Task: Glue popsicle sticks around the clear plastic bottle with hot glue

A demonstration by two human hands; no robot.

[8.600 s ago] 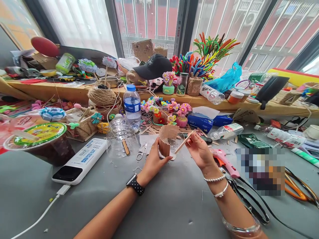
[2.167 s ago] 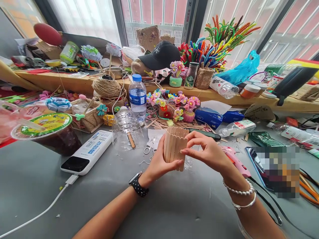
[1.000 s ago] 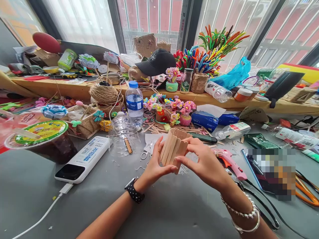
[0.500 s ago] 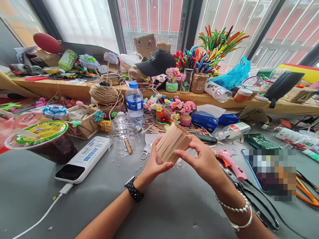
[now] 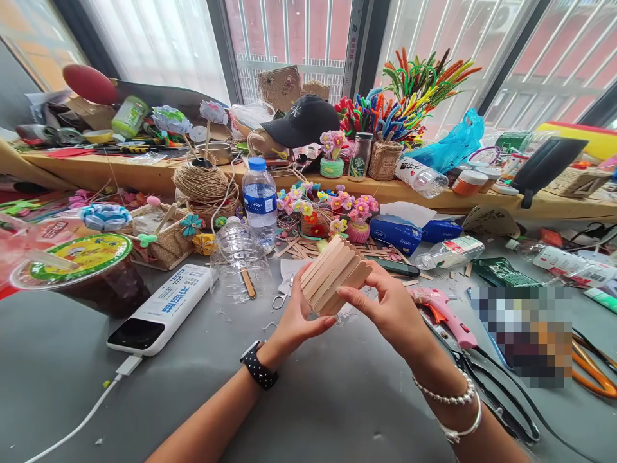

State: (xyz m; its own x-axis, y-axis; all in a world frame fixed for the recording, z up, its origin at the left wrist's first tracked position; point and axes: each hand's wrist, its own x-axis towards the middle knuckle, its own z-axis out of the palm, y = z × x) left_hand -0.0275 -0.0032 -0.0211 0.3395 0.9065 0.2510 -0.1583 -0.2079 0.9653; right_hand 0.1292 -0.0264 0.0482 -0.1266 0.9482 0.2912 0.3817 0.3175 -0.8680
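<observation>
Both hands hold a small holder made of wooden craft sticks (image 5: 333, 273) glued side by side, tilted with its top leaning right. My left hand (image 5: 295, 319) grips its lower left side with thumb and fingers. My right hand (image 5: 388, 307) pinches its right edge, fingers closed on the sticks. The piece is held just above the grey table (image 5: 308, 399). A pink glue gun (image 5: 441, 310) lies right of my right hand.
A white power bank (image 5: 161, 311) with cable lies at left beside a cut clear bottle (image 5: 236, 260). Small scissors (image 5: 280, 294), loose sticks (image 5: 303, 247), a water bottle (image 5: 259, 196), twine (image 5: 202, 183), pipe-cleaner flowers (image 5: 337, 212) and orange-handled scissors (image 5: 590, 373) crowd the table.
The single stick held earlier now sits on the holder. Over the last second both hands have tipped the holder from upright to leaning right.
</observation>
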